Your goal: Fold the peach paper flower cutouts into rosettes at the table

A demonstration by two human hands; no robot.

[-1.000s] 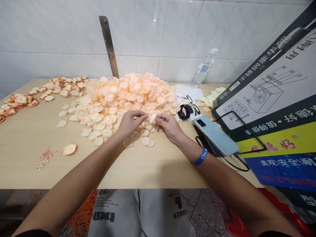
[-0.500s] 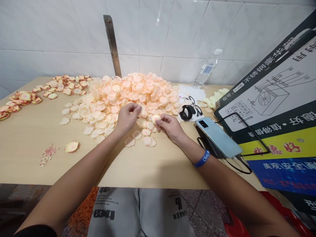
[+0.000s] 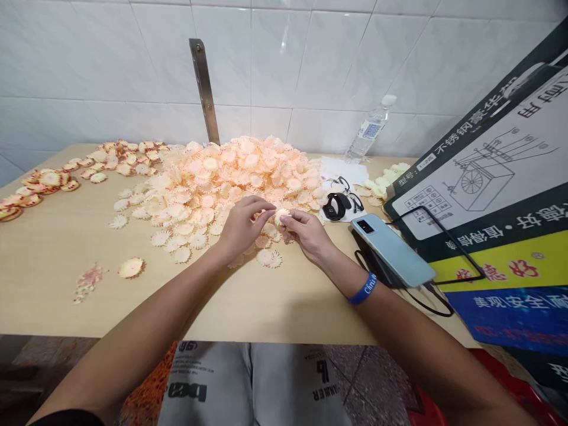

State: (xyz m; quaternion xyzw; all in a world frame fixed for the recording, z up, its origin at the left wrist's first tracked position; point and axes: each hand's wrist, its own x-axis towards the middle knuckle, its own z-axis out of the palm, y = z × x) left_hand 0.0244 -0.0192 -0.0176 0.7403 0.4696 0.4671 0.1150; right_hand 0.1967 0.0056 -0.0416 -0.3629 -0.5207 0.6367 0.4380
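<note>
A: What do we see in our hands?
B: Our right hand (image 3: 308, 235) pinches a small frilled disc (image 3: 282, 217), and our left hand (image 3: 245, 229) has its fingertips at its edge; we can't tell if they touch it.
A: And beyond them?
B: We see a big pale-pink pile (image 3: 239, 168) of such discs on the table (image 3: 275, 307), with red-edged discs (image 3: 47, 179) to the left.
A: To our right?
B: A light-blue phone (image 3: 394, 249), a black watch (image 3: 335, 207) and a clear bottle (image 3: 369, 131) leaning against the tiled wall (image 3: 279, 65).
</note>
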